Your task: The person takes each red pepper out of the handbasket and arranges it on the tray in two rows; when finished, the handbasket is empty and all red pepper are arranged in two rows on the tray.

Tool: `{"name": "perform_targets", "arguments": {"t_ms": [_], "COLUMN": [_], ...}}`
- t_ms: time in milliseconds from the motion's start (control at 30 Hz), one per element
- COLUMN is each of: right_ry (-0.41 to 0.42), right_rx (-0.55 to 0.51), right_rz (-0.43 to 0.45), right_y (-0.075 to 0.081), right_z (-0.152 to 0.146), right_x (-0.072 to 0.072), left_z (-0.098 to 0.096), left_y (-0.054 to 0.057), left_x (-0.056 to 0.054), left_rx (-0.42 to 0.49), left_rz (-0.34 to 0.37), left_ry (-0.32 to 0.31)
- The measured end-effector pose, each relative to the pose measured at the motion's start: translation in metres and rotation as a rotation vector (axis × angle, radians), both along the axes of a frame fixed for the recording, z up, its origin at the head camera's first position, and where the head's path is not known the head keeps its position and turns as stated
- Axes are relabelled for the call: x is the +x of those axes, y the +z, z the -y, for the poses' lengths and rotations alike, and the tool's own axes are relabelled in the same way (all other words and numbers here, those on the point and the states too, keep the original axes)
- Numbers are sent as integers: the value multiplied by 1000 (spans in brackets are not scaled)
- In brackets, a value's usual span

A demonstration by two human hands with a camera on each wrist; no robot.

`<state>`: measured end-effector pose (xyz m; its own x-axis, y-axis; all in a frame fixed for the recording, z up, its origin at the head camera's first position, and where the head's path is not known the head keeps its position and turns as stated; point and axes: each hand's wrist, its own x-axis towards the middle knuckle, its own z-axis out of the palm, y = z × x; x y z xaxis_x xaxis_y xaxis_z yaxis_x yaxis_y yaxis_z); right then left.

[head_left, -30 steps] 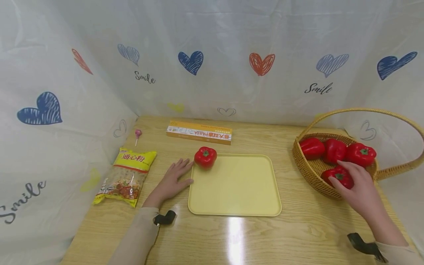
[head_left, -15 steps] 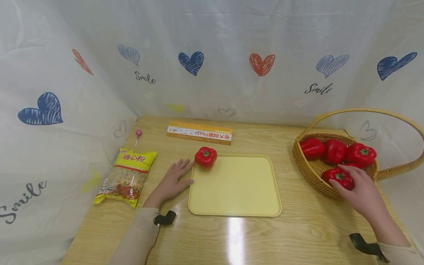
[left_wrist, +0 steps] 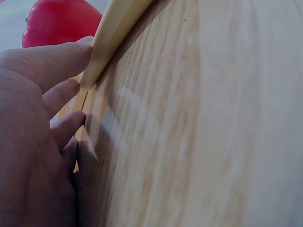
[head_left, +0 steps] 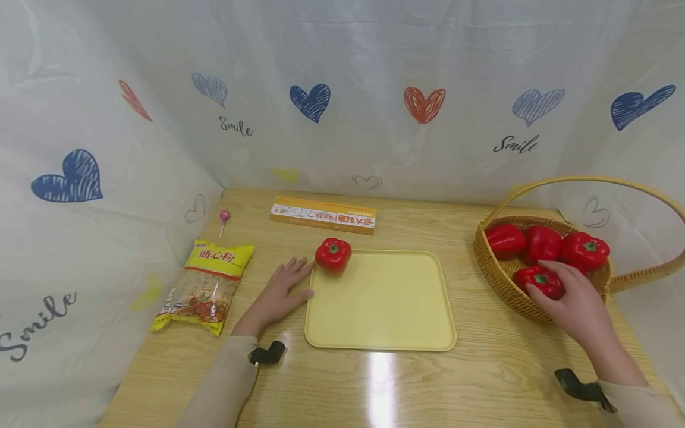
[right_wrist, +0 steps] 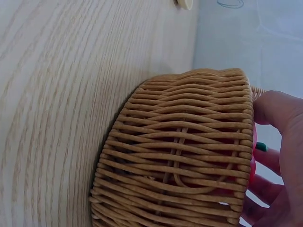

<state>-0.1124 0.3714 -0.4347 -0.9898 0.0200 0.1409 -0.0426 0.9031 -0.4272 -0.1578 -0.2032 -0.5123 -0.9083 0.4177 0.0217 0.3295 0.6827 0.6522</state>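
Observation:
My right hand [head_left: 575, 303] reaches into the wicker basket [head_left: 495, 276] and holds a red bell pepper [head_left: 539, 282], thumb on its near side and fingers over its far side. In the right wrist view the basket's woven wall [right_wrist: 180, 137] hides most of that pepper; its green stem [right_wrist: 261, 147] shows between thumb and fingers. Several more red peppers [head_left: 584, 251] lie behind it in the basket. Fingers spread, my left hand [head_left: 278, 292] lies on the table with its thumb at the left rim of the yellow tray [head_left: 382, 303]. Another red bell pepper [head_left: 333, 255] sits in the tray's far left corner.
A yellow bag of pasta [head_left: 203, 288] lies left of my left hand, with a pink lollipop [head_left: 225, 217] beyond it. The long pasta box [head_left: 323, 215] lies behind the tray. The basket's tall handle [head_left: 588, 178] arches over its right side. A curtain [head_left: 369, 142] hangs behind.
My right hand and the pepper it holds have shifted slightly left and away from me within the basket. The left hand stays at the tray's edge.

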Motion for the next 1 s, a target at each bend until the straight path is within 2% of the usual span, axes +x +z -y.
{"name": "perform_targets", "arguments": {"t_ms": [300,500,1000], "right_ry": [0,-3,-64], "right_rx": [-28,-58,-31], "right_rz": [-18,-28,3], "right_y": [-3,-6,-8], "right_z": [2,4,9], "right_x": [-13,-20,-22], "left_z": [-1,0,1], "left_y": [2,-1,-4], "left_x": [1,0,-1], "left_rx": [-2,0,-10], "left_rz": [11,-1,-9], "left_ry": [13,7,0]}}
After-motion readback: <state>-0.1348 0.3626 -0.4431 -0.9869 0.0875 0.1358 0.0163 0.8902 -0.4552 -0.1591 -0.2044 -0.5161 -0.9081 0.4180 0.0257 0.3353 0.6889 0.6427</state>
